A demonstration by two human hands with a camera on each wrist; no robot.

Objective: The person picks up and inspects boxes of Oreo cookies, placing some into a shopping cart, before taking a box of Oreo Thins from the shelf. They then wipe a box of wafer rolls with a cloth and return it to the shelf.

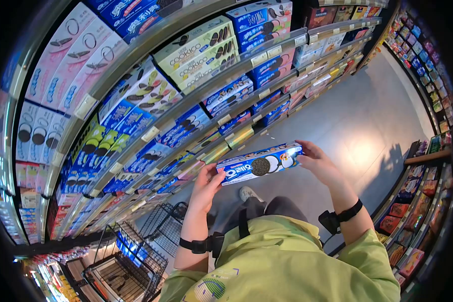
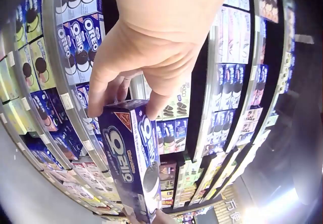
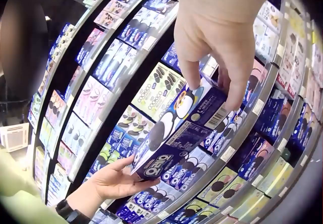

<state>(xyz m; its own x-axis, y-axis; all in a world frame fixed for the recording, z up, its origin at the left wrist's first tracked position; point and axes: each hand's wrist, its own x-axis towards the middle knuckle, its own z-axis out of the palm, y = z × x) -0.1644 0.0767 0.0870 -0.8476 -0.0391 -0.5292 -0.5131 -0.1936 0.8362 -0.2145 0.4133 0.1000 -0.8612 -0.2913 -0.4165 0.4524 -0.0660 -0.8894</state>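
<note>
A long blue-and-white box of Oreo cookies (image 1: 259, 165) is held level in front of the body, between both hands. My left hand (image 1: 208, 185) pinches its left end, thumb on the front face and fingers behind. At the other end, my right hand (image 1: 318, 162) grips the box with the thumb near the printed cookies. The left wrist view shows the Oreo box (image 2: 132, 156) hanging below the left hand (image 2: 146, 57). In the right wrist view, the right hand (image 3: 222, 47) holds the end near the barcode, and the left hand (image 3: 113, 179) supports the far end.
Shelves (image 1: 196, 108) packed with cookie boxes curve along the left, with cream Cookico boxes (image 1: 201, 53) among them. A black wire cart (image 1: 128, 264) with a blue package stands at lower left. More stocked shelves (image 1: 412, 211) line the right, across a grey floor (image 1: 337, 121).
</note>
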